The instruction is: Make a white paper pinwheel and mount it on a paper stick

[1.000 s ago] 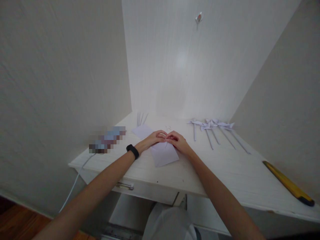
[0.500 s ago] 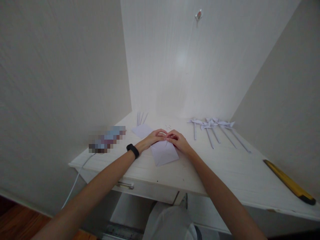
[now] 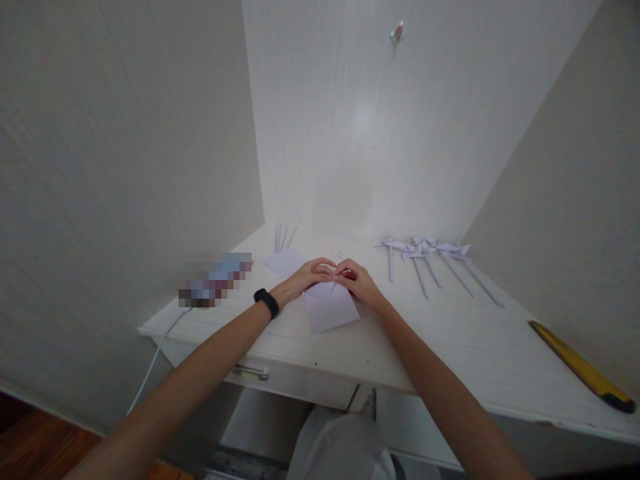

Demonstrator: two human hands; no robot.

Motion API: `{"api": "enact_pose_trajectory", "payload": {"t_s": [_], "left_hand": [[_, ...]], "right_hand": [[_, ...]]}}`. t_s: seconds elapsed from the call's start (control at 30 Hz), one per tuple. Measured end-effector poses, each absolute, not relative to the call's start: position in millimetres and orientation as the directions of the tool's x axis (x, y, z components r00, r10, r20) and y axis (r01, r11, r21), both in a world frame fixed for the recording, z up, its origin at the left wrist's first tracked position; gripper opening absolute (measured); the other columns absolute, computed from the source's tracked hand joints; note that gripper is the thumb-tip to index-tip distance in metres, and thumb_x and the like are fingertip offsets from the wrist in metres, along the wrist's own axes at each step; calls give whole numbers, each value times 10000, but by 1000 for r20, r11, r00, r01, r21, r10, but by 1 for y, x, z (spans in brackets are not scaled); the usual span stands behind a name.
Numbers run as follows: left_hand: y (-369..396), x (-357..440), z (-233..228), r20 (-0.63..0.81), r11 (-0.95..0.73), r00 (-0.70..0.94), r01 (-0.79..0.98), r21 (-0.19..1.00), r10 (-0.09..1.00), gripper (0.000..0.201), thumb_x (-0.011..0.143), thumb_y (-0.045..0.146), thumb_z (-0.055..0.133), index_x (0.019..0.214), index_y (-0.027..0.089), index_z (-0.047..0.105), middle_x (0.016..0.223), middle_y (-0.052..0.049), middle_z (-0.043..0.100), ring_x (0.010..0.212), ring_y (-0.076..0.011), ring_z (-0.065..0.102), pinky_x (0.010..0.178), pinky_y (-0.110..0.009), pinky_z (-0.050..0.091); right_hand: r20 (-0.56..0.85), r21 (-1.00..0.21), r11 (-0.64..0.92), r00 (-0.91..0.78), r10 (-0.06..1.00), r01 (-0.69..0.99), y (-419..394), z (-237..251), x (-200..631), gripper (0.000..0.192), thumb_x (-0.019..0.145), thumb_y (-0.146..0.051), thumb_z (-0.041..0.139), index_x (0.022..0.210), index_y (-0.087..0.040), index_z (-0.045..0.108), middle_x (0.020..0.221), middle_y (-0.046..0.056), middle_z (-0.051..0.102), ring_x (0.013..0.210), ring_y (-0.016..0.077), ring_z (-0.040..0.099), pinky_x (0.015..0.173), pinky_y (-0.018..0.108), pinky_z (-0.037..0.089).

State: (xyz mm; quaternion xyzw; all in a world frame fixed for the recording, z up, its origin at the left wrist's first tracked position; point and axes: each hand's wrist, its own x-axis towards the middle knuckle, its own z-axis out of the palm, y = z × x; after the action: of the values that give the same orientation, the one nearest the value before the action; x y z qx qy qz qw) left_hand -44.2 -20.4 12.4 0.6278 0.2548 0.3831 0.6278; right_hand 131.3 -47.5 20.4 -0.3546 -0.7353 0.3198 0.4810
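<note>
Paper lies near the desk's front edge, its far end pinched by the fingertips of both left hand and right hand — seemingly mid-fold — so the next move likely calls for pressing that crease flat.

The left hand and right hand sit a touch higher over the sheet of paper than 1 second ago, fingertips drawn closer together at its far edge. A short crease (faint, near the middle top) now shows in the paper. The view itself drifts very slightly.
</note>
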Motion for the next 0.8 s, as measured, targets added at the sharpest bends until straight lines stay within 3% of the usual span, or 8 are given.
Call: {"api": "enact_pose_trajectory", "payload": {"t_s": [0.4, 0.8], "left_hand": [[-19, -45, 13, 134, -39, 581, -174, 984, 803, 459, 643, 246, 731, 1052, 166, 540, 905, -62, 668, 718, -129, 609, 636, -224, 416], [-18, -45, 11, 126, -16, 598, -185, 983, 792, 453, 635, 222, 720, 1049, 167, 545, 929, -60, 671, 729, -129, 610, 651, -222, 413]], "right_hand": [[549, -775, 602, -264, 793, 194, -44, 18, 131, 170, 716, -346, 654, 694, -196, 577, 764, 11, 570, 761, 147, 535, 697, 280, 432], [621, -651, 690, -300, 724, 317, -51, 27, 130, 111, 764, -303, 625, 716, -204, 622, 780, 24, 573, 790, 156, 538, 718, 288, 415]]}}
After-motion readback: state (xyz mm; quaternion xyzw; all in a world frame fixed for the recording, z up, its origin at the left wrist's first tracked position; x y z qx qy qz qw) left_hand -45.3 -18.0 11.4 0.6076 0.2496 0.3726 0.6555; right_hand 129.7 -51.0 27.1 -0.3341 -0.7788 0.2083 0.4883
